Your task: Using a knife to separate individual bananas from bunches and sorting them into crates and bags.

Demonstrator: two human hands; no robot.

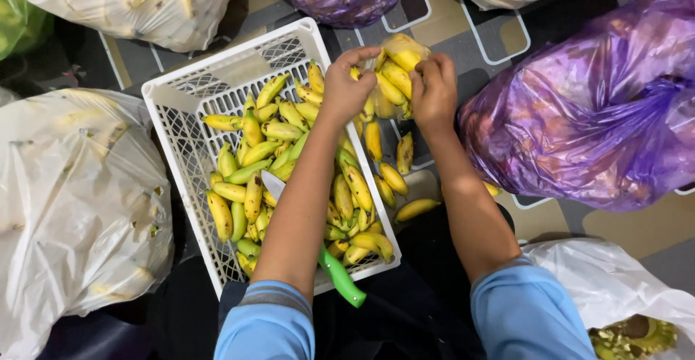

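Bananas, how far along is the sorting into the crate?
Done: the crate is mostly filled with loose bananas. In hand: the left hand and right hand grip a bunch. Left: a few bananas on the floor and the full bags.

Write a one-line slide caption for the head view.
Both hands, left and right, grip a banana bunch beside a white crate of bananas.

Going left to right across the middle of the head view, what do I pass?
White plastic bag of bananas → white lattice plastic crate → left hand → right hand → purple plastic bag.
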